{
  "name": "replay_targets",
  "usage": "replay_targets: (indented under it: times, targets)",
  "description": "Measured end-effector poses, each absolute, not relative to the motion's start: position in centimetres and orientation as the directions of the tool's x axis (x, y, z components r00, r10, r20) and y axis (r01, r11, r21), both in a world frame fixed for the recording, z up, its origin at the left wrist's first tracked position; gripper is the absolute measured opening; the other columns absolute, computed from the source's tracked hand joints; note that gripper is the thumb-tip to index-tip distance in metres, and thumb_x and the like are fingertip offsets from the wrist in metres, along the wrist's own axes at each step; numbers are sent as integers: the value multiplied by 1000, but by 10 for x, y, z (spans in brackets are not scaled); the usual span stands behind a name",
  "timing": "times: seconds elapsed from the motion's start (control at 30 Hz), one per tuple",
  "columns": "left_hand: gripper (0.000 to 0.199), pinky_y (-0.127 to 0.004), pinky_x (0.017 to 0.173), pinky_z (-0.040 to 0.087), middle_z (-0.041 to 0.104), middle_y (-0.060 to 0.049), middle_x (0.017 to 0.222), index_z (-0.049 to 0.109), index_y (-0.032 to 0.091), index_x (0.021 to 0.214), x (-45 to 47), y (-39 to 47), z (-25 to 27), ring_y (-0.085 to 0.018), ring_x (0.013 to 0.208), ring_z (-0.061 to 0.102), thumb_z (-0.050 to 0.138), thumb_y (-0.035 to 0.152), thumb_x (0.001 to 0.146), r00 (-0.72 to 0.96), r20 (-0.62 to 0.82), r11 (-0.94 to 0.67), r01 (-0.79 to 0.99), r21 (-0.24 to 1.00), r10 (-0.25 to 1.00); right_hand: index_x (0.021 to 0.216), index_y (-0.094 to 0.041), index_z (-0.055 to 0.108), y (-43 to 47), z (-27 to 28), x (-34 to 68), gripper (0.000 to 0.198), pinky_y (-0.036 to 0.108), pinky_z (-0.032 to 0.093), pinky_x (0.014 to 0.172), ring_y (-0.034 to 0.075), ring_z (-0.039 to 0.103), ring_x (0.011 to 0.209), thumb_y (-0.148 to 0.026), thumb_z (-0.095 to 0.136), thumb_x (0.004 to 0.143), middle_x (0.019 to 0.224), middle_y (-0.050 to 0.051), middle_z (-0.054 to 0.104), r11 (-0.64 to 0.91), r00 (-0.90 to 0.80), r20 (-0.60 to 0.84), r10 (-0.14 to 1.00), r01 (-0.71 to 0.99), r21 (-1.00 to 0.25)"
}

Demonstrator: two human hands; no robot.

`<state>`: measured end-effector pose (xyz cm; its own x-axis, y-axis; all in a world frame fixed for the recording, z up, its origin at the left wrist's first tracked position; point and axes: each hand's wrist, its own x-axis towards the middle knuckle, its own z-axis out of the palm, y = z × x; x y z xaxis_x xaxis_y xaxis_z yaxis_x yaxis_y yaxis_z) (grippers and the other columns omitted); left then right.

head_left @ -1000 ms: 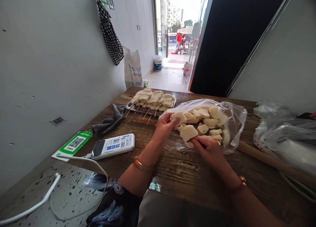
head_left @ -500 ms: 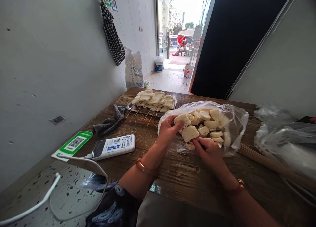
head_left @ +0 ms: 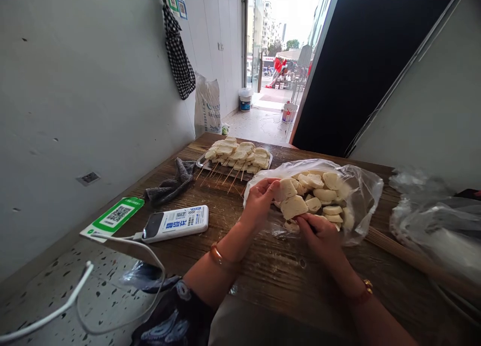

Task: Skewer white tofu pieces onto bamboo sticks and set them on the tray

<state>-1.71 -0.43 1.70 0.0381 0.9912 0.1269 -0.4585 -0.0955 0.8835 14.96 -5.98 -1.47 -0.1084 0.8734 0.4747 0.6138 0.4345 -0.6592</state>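
My left hand (head_left: 259,200) pinches a pale slice of bread (head_left: 287,189) between thumb and fingers. Just below it, the lower edge of a second bread slice (head_left: 294,207) is gripped by my right hand (head_left: 322,234). The two slices meet or overlap at their edges. Whether a skewer lies inside my right fist is hidden. Both hands are over the near left side of an open clear plastic bag (head_left: 368,185), where several more slices (head_left: 326,195) lie loose. Beyond my left hand, skewered bread slices (head_left: 242,151) are piled on a metal tray (head_left: 201,164), their sticks pointing toward me.
A dark grey cloth (head_left: 169,185), a white power bank (head_left: 180,223) with its cable and a green QR card (head_left: 116,215) lie on the left of the wooden table (head_left: 270,271). Thin sticks (head_left: 394,248) and crumpled plastic (head_left: 432,215) are at the right.
The slice in my left hand has come down and right, closer against the slice in my right hand. The whole view has shifted slightly; the tray and bag stay in place.
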Motion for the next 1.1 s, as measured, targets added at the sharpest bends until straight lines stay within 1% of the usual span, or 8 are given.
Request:
replay_targets:
  times: [0.1,0.2,0.33,0.4,0.5,0.7,0.97,1.1]
  targets:
    - [38,-21,58,40,64,0,69,70,14,79,-16,-4,17,-9,61,52,81,46,64,21,96,-73,-499,863,995,79,-21,73,-60,-15,149,28,27,50,64,19,68,68,-34,52,92,77,4,75,443,-117,476,871,605,-661]
    - [38,-21,61,42,67,-1,73,70,14,82,-15,-4,16,-10,64,54,85,41,59,27,71,-47,-524,851,997,78,-21,73,-61,-16,150,28,28,51,65,19,67,66,-34,52,91,74,4,75,437,-101,484,869,613,-658]
    - [40,-23,61,43,68,-2,73,70,15,86,-14,-6,15,-11,64,55,84,42,60,63,62,-19,-537,843,996,77,-22,73,-62,-16,152,27,29,51,64,19,67,67,-34,53,91,76,4,75,452,-99,507,856,620,-642]
    - [41,-23,61,44,68,-3,74,71,14,87,-14,-6,15,-11,64,56,85,42,60,70,55,-9,-535,845,996,76,-22,73,-62,-16,152,28,29,51,64,19,67,65,-35,53,91,74,3,75,455,-103,512,853,627,-633]
    - [42,-24,62,44,69,-4,75,71,13,85,-14,-8,17,-12,65,57,86,42,58,82,50,3,-542,840,995,76,-21,73,-63,-16,152,27,29,51,62,19,66,63,-35,55,90,72,3,74,452,-95,521,848,643,-618]
    - [42,-23,60,42,68,-3,73,71,13,81,-12,-11,21,-11,64,55,87,42,55,98,47,19,-579,815,994,79,-21,73,-61,-20,154,25,30,50,65,20,68,69,-34,55,90,77,5,76,447,-85,534,841,666,-598]
    - [44,-23,60,41,67,-2,71,71,13,82,-10,-13,21,-10,62,55,88,42,53,122,29,47,-577,815,992,74,-20,70,-62,-19,153,30,27,44,60,17,63,62,-35,52,92,69,3,71,437,-96,523,847,685,-582]
    - [48,-23,59,42,67,-2,70,69,13,81,-5,-15,19,-10,61,55,90,42,49,140,-5,85,-576,813,990,68,-19,68,-61,-16,152,33,27,41,56,17,59,56,-37,52,90,60,2,67,391,-58,503,863,706,-590]
